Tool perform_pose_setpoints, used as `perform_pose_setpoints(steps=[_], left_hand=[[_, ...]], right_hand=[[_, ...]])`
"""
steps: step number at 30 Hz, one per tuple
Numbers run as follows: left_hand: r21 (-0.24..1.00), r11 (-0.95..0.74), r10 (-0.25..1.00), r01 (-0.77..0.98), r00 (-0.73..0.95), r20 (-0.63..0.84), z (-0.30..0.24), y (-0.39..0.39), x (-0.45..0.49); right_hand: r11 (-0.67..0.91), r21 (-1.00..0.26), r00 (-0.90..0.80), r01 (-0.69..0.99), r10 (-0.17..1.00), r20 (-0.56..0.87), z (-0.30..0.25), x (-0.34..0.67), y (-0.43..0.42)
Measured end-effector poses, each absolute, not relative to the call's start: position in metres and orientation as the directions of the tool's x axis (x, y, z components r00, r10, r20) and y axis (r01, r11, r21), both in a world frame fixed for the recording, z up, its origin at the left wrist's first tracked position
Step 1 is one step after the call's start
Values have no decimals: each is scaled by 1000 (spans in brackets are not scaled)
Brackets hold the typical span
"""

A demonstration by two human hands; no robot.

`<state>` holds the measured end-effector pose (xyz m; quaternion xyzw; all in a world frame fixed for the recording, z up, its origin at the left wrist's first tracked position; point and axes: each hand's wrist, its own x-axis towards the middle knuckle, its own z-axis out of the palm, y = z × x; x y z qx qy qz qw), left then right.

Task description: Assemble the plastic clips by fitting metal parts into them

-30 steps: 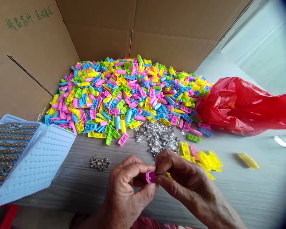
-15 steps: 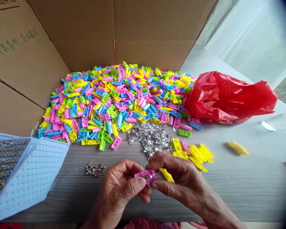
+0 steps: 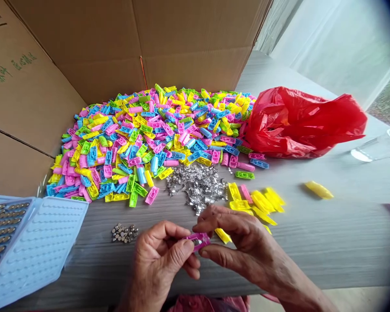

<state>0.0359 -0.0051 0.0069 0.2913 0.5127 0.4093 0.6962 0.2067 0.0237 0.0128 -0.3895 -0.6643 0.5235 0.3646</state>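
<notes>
L hand (image 3: 160,255), R hand (image 3: 243,242) both pinching pink plastic piece (image 3: 199,241); silver metal bits (image 3: 195,186), yellow plastic pieces (image 3: 258,203) near.

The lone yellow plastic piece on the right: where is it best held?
Pinch the yellow plastic piece across its middle by the two long edges, coming from above, I'd guess. It is long and narrow, and lies alone on the grey table, so nothing blocks the fingers.

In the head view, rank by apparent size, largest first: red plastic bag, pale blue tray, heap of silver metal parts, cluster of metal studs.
1. Red plastic bag and pale blue tray: too close to rank; the tray is nearer and cut off.
2. Heap of silver metal parts.
3. Cluster of metal studs.
</notes>
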Motion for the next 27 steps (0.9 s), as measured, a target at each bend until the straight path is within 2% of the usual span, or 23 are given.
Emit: perform_pose_setpoints(steps=[6, 17, 27], left_hand=[[834, 487, 873, -257, 143, -466, 8, -6, 37], [829, 470, 882, -304, 121, -456, 8, -5, 39], [819, 477, 878, -319, 194, -437, 6, 1, 37]], right_hand=[[176, -977, -426, 119, 898, 109, 9, 207, 23], [139, -978, -458, 153, 887, 54, 15, 203, 25], [101, -984, -442, 147, 897, 25, 13, 201, 26]])
